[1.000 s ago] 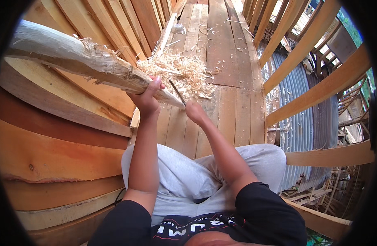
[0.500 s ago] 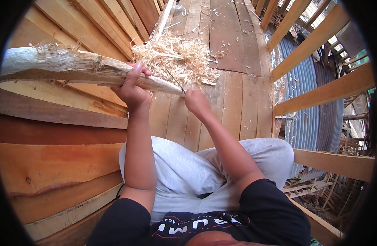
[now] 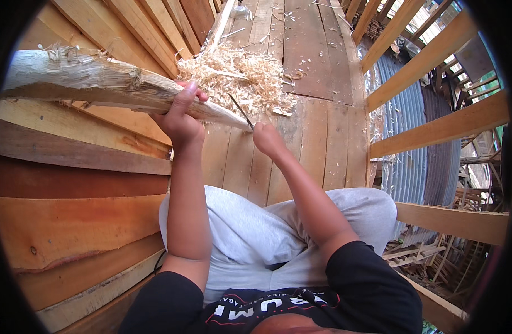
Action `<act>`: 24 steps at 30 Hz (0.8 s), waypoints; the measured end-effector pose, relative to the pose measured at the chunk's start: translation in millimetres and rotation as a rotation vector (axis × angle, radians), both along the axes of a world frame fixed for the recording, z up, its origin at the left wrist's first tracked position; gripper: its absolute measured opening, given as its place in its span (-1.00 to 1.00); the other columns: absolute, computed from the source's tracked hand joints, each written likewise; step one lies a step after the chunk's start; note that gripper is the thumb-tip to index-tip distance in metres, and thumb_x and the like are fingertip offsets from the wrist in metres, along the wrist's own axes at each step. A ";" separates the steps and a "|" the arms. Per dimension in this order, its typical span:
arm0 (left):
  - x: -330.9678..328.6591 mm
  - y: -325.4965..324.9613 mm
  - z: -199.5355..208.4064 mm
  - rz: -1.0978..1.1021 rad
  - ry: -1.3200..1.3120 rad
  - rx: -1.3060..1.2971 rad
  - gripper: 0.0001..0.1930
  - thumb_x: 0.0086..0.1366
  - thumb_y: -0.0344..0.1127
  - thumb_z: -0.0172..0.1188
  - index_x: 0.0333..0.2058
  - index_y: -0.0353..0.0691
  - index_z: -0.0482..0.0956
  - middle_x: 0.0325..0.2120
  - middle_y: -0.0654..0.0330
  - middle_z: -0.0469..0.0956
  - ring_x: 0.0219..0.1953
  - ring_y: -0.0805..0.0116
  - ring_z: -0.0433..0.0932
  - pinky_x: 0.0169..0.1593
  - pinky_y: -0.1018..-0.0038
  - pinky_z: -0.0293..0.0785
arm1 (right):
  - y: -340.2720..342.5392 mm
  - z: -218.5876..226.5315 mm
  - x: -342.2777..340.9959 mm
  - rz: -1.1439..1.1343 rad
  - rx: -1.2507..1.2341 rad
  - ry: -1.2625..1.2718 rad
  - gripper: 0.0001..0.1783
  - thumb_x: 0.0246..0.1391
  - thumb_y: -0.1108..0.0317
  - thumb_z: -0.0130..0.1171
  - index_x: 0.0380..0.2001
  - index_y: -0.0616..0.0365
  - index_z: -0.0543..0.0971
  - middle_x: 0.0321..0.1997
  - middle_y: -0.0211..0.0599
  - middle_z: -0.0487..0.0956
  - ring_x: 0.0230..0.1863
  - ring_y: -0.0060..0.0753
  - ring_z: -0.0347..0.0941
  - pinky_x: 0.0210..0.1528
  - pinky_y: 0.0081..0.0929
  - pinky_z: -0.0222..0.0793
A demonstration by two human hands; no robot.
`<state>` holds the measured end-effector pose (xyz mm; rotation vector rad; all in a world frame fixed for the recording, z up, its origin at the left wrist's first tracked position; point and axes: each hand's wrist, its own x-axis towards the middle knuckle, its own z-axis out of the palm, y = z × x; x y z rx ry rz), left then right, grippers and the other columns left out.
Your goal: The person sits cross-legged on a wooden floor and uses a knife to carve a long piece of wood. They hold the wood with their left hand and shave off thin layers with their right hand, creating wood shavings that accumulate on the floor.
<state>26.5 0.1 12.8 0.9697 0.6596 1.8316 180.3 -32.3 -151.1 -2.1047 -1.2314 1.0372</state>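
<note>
While our left hand (image 3: 178, 119) wraps the rough wooden log (image 3: 105, 86) from below, log running 9 to 3 o'clock, we judge it stiff, heavy, splintery; right hand (image 3: 267, 139) clenched on thin blade (image 3: 242, 111) at its tapered tip, shavings (image 3: 239, 80) at 12

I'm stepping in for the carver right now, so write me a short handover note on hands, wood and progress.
Left hand: gripped around the rough wooden stake, holding it raised over the plank floor.
Right hand: closed on a thin blade, edge against the stake's tapered tip.
Done: tip partly shaved to a taper; pile of shavings on the floor ahead.
Left: thick end looks splintered and unshaved.
</note>
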 end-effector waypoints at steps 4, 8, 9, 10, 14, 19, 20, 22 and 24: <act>4.2 -5.6 5.2 0.013 0.014 0.013 -0.81 0.03 -0.58 0.21 -0.34 -0.28 0.45 -0.51 0.13 0.44 -0.53 0.28 0.48 -0.42 0.35 0.47 | -8.4 46.5 -6.6 0.075 0.083 -0.068 -0.40 0.19 0.08 -0.29 -0.38 0.45 0.58 -0.25 0.38 0.54 -0.13 0.36 0.47 0.01 0.04 0.34; 3.3 -9.1 5.9 0.054 0.022 0.012 -0.81 0.03 -0.59 0.21 -0.35 -0.28 0.45 -0.52 0.12 0.45 -0.53 0.29 0.48 -0.43 0.35 0.47 | -7.3 89.4 -21.8 0.128 0.067 -0.053 -0.39 0.21 0.09 -0.30 -0.38 0.44 0.60 -0.26 0.31 0.58 -0.12 0.30 0.51 -0.01 0.03 0.38; 1.5 -6.9 5.1 0.053 0.019 0.012 -0.81 0.02 -0.59 0.21 -0.36 -0.28 0.46 -0.52 0.12 0.45 -0.53 0.29 0.48 -0.43 0.35 0.47 | -5.1 88.1 -21.5 0.132 0.073 -0.044 -0.40 0.22 0.10 -0.29 -0.38 0.44 0.60 -0.27 0.30 0.58 -0.12 0.30 0.51 -0.01 0.04 0.38; 1.2 -5.2 3.9 0.048 0.016 0.015 -0.82 0.02 -0.59 0.21 -0.36 -0.28 0.46 -0.52 0.12 0.45 -0.54 0.29 0.48 -0.44 0.35 0.47 | -4.0 64.9 -16.9 0.072 0.028 -0.066 -0.42 0.22 0.12 -0.28 -0.33 0.43 0.60 -0.24 0.31 0.57 -0.10 0.28 0.51 0.02 0.05 0.36; 4.8 -4.6 6.2 -0.019 0.020 0.048 -0.84 0.01 -0.57 0.22 -0.40 -0.32 0.46 -0.56 0.11 0.44 -0.57 0.27 0.48 -0.44 0.35 0.47 | -8.7 -38.3 21.8 0.200 0.038 -0.197 -0.44 0.20 0.14 -0.26 -0.33 0.47 0.57 -0.22 0.39 0.53 -0.11 0.37 0.47 0.03 0.05 0.34; 8.9 -8.2 12.5 0.060 0.118 0.042 -0.79 -0.01 -0.57 0.25 -0.37 -0.35 0.44 -0.56 0.12 0.44 -0.56 0.28 0.48 -0.46 0.36 0.50 | -3.0 45.9 -15.6 0.127 -0.077 -0.111 -0.42 0.26 0.12 -0.30 -0.26 0.45 0.57 -0.14 0.34 0.55 -0.06 0.31 0.49 0.06 0.02 0.35; 7.2 -7.8 12.4 0.084 0.118 0.049 -0.79 -0.01 -0.57 0.25 -0.36 -0.35 0.44 -0.56 0.12 0.43 -0.56 0.28 0.48 -0.46 0.36 0.50 | -2.3 72.7 -20.7 0.162 -0.057 -0.054 -0.41 0.27 0.11 -0.31 -0.26 0.45 0.57 -0.14 0.34 0.55 -0.06 0.31 0.49 0.06 0.02 0.35; 5.6 -7.4 10.7 0.137 0.076 0.024 -0.78 -0.01 -0.57 0.24 -0.35 -0.36 0.43 -0.57 0.11 0.43 -0.56 0.28 0.47 -0.46 0.37 0.49 | -5.3 104.5 -24.4 0.213 -0.034 0.056 -0.38 0.28 0.10 -0.34 -0.27 0.46 0.57 -0.15 0.35 0.55 -0.05 0.33 0.48 0.08 0.02 0.33; 2.8 -1.9 11.6 0.204 -0.007 -0.022 -0.77 -0.01 -0.55 0.24 -0.34 -0.36 0.42 -0.59 0.11 0.43 -0.56 0.26 0.47 -0.46 0.37 0.48 | -3.2 40.1 -17.4 0.095 -0.037 -0.040 -0.37 0.28 0.09 -0.35 -0.28 0.46 0.57 -0.17 0.36 0.55 -0.06 0.35 0.48 0.08 0.03 0.33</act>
